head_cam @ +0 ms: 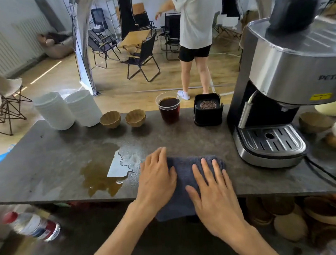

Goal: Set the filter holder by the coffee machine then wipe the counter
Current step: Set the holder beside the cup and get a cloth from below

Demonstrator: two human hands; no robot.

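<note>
desk [51, 156]: dark stone top running across the whole view; it carries everything below, near edge toward the wearer.
coffee machine [281, 98]: steel and black, at 2 o'clock on the desk; drip tray faces the wearer, cable trails off the near edge at 4 o'clock. No handle shows under the brew head.
filter holder [208, 109]: judged to be the black square block with a round brown patterned insert on top, at 12 to 1 o'clock, just beside the machine's left flank, standing apart from it. If so, the first step reads as done; identity not certain.
cloth [187, 178]: dark grey towel, folded flat at 6 o'clock, its near part hanging over the desk edge. Laid broad, probably to cover more surface per stroke.
spill [100, 177]: brown liquid pooled at 8 to 9 o'clock, with a clear wet sheen toward 10; just left of the cloth, so the wipe should run leftward.
left hand [157, 180]: flat on the cloth's left edge, fingers [161, 156] spread and extended, pressing down, gripping nothing.
right hand [212, 192]: flat on the cloth's middle, likewise splayed and pressing, nothing clasped.
cup of coffee [169, 109]: clear, full, at 12 o'clock; well back from the wiping path.
two small bowls [122, 119]: tan, at 11 o'clock, also clear of the spill.
</note>
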